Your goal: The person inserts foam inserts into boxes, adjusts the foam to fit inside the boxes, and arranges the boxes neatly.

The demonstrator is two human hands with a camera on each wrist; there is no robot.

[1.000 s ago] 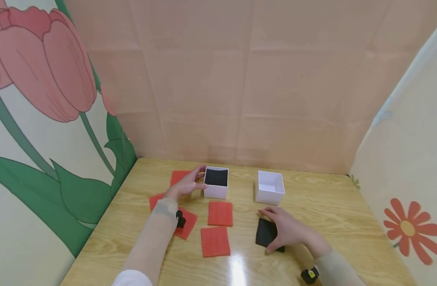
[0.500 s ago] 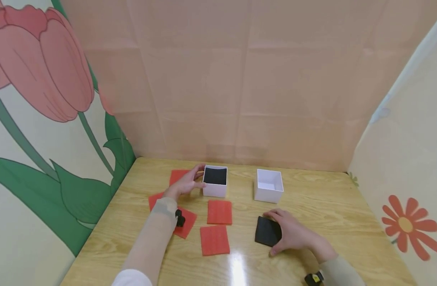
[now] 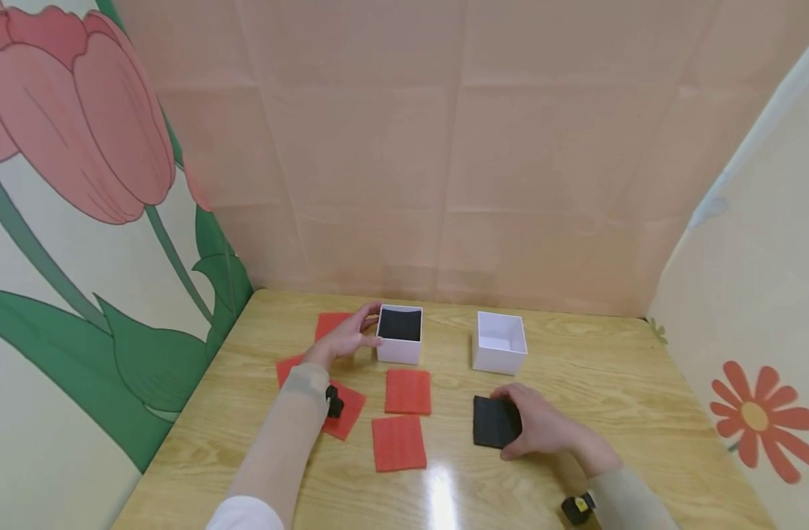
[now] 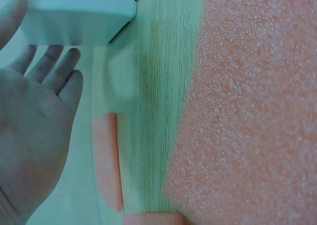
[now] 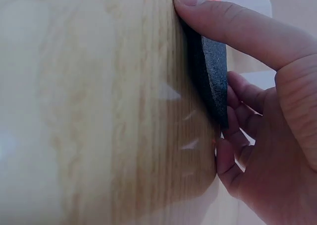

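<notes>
At the back, left of centre, a white box stands with black foam inside it, near its rim. My left hand holds this box at its left side, thumb at the near corner and fingers toward the back. In the left wrist view, the fingertips lie right at the wall of the box. My right hand grips a black foam square by its opposite edges, thumb on the near one. The square bows between thumb and fingers in the right wrist view.
A second white box stands at the back right, its inner floor visible. Two red foam squares lie mid-table, one in front of the other. More red foam pieces lie under and behind my left forearm. Walls border the table at the back and sides.
My right hand has slid to the right along the black foam square and its fingers have drawn in on the edges. The left hand stays at the white box.
</notes>
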